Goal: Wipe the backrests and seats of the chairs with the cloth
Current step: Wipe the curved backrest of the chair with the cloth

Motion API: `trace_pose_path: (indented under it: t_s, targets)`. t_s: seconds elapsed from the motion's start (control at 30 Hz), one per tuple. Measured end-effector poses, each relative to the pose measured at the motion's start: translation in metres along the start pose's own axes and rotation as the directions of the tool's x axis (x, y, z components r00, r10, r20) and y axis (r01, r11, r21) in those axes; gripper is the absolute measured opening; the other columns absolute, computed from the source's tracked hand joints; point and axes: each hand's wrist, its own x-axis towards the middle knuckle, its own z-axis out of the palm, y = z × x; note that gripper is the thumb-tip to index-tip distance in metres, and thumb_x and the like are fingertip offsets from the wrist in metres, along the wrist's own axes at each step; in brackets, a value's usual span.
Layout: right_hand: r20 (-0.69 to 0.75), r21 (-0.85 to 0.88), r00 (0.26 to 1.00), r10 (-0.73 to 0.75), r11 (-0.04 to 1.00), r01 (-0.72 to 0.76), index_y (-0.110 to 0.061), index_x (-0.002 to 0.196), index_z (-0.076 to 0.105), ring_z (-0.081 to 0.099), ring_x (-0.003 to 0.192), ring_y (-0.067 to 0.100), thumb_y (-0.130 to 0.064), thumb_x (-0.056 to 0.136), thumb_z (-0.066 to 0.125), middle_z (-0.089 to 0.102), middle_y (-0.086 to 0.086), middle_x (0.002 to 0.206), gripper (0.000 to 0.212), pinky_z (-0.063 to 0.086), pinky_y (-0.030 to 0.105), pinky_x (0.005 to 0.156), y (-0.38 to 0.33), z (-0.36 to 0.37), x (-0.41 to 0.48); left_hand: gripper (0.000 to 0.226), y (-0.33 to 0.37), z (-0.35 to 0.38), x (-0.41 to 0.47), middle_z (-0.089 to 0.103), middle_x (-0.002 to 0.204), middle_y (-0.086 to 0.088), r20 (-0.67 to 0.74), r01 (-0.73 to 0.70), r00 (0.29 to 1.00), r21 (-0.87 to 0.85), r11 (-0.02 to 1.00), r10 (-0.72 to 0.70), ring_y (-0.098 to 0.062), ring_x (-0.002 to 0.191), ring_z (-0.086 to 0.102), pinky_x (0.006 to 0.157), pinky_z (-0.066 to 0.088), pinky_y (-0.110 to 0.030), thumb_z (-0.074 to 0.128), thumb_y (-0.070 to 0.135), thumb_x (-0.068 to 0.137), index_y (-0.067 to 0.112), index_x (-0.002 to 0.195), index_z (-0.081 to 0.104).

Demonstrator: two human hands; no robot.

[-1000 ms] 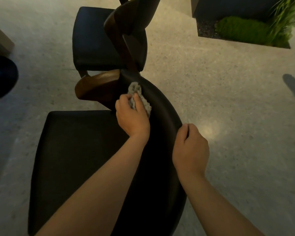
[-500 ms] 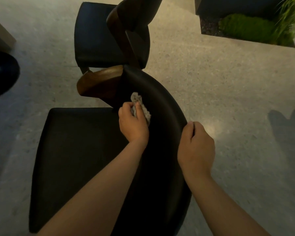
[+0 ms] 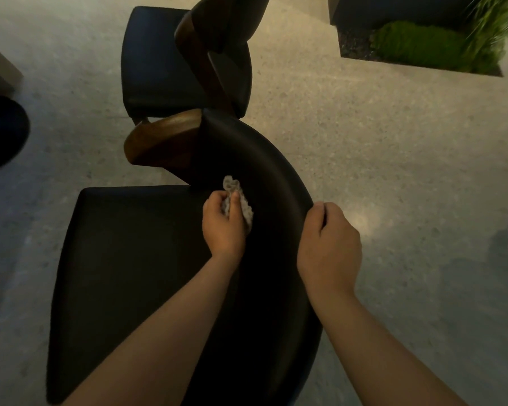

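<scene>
Against the backrest (image 3: 264, 171), left hand (image 3: 224, 227) presses cloth (image 3: 241, 202); no writing visible.

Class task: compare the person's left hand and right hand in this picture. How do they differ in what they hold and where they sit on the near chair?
The left hand clutches a crumpled grey cloth against the backrest's inner face; the right hand holds no cloth and grips the backrest's top edge. The left hand sits lower, nearer the seat; the right sits on the outer side. Both are closed and touch the same backrest.

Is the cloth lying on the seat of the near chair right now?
No, the cloth is bunched in the left hand and pressed against the near chair's black backrest.
</scene>
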Motion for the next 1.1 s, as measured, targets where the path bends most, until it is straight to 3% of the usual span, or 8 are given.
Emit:
trace_pose_path:
  t_s: [0.13, 0.27, 0.4, 0.5, 0.6, 0.8, 0.97, 1.1]
  targets:
    - [0.001, 0.010, 1.000, 0.005, 1.000, -0.005, -0.019, 0.072, 0.051, 0.045, 0.049, 0.009, -0.036, 0.098, 0.030, 0.048, -0.006, 0.056, 0.038, 0.030, 0.022, 0.050, 0.000, 0.001, 0.000, 0.005, -0.027, -0.015, 0.007, 0.061, 0.106, 0.002, 0.106, 0.196, 0.973, 0.100, 0.975, -0.206, -0.008, 0.088, 0.061, 0.071, 0.049, -0.026, 0.052, 0.037, 0.096, 0.035, 0.097, 0.057]
    - [0.003, 0.017, 1.000, 0.008, 1.000, -0.008, -0.018, 0.071, 0.050, 0.043, 0.048, 0.008, -0.033, 0.100, 0.033, 0.047, -0.007, 0.056, 0.037, 0.030, 0.023, 0.049, 0.000, 0.001, 0.000, 0.019, -0.045, -0.035, 0.003, 0.062, 0.104, -0.004, 0.219, 0.449, 0.824, 0.311, 0.838, -0.522, -0.017, 0.090, 0.062, 0.079, 0.052, -0.036, 0.053, 0.038, 0.097, 0.022, 0.108, 0.058]
    - [0.011, 0.020, 1.000, 0.013, 1.000, -0.013, -0.019, 0.069, 0.048, 0.041, 0.048, 0.007, -0.032, 0.100, 0.034, 0.045, -0.008, 0.055, 0.037, 0.029, 0.022, 0.049, 0.001, 0.001, 0.001, 0.014, -0.043, -0.037, -0.007, 0.061, 0.103, -0.002, 0.048, 0.213, 0.975, 0.066, 0.975, -0.216, -0.016, 0.094, 0.062, 0.079, 0.052, -0.035, 0.053, 0.044, 0.095, 0.032, 0.092, 0.059]
    - [0.011, 0.028, 1.000, 0.010, 1.000, -0.011, -0.020, 0.069, 0.048, 0.041, 0.047, 0.006, -0.032, 0.100, 0.034, 0.045, -0.008, 0.055, 0.036, 0.029, 0.022, 0.049, -0.001, 0.001, 0.001, 0.010, -0.024, -0.024, -0.003, 0.060, 0.104, 0.005, 0.054, -0.013, 0.998, -0.005, 1.000, 0.013, -0.005, 0.091, 0.062, 0.075, 0.053, -0.026, 0.052, 0.053, 0.091, 0.045, 0.089, 0.057]
    - [0.014, 0.032, 1.000, 0.007, 0.999, -0.008, -0.020, 0.069, 0.048, 0.042, 0.048, 0.007, -0.032, 0.100, 0.034, 0.045, -0.008, 0.056, 0.036, 0.030, 0.023, 0.050, 0.000, 0.001, 0.001, 0.008, -0.022, -0.009, 0.005, 0.059, 0.104, 0.006, 0.086, -0.002, 0.996, 0.049, 0.999, -0.003, 0.002, 0.086, 0.061, 0.069, 0.049, -0.021, 0.051, 0.048, 0.093, 0.049, 0.086, 0.056]
    - [0.045, 0.021, 0.999, 0.020, 1.000, -0.021, -0.020, 0.070, 0.048, 0.043, 0.051, 0.008, -0.030, 0.101, 0.033, 0.046, -0.007, 0.058, 0.035, 0.029, 0.023, 0.052, 0.001, 0.000, 0.002, 0.024, -0.044, -0.039, 0.014, 0.060, 0.113, -0.005, 0.191, 0.389, 0.871, 0.297, 0.872, -0.453, -0.014, 0.088, 0.061, 0.069, 0.046, -0.028, 0.050, 0.041, 0.097, 0.024, 0.113, 0.057]
    - [0.142, 0.000, 0.990, 0.004, 1.000, -0.004, -0.018, 0.083, 0.055, 0.049, 0.058, 0.008, -0.031, 0.102, 0.032, 0.052, -0.008, 0.065, 0.033, 0.036, 0.026, 0.056, -0.006, -0.007, 0.010, 0.016, -0.003, -0.052, 0.013, 0.061, 0.107, -0.003, 0.168, 0.164, 0.965, 0.206, 0.965, -0.201, -0.014, 0.091, 0.063, 0.083, 0.054, -0.038, 0.051, 0.039, 0.097, 0.026, 0.101, 0.059]
    - [0.150, 0.038, 0.985, -0.089, 0.996, 0.084, -0.022, 0.094, 0.060, 0.055, 0.066, 0.006, -0.037, 0.102, 0.037, 0.057, -0.011, 0.073, 0.028, 0.042, 0.024, 0.060, -0.023, -0.012, 0.039, 0.015, 0.044, -0.054, 0.013, 0.061, 0.100, 0.000, 0.108, -0.029, 0.994, 0.162, 0.986, 0.011, -0.012, 0.090, 0.061, 0.081, 0.053, -0.036, 0.052, 0.038, 0.097, 0.025, 0.097, 0.060]
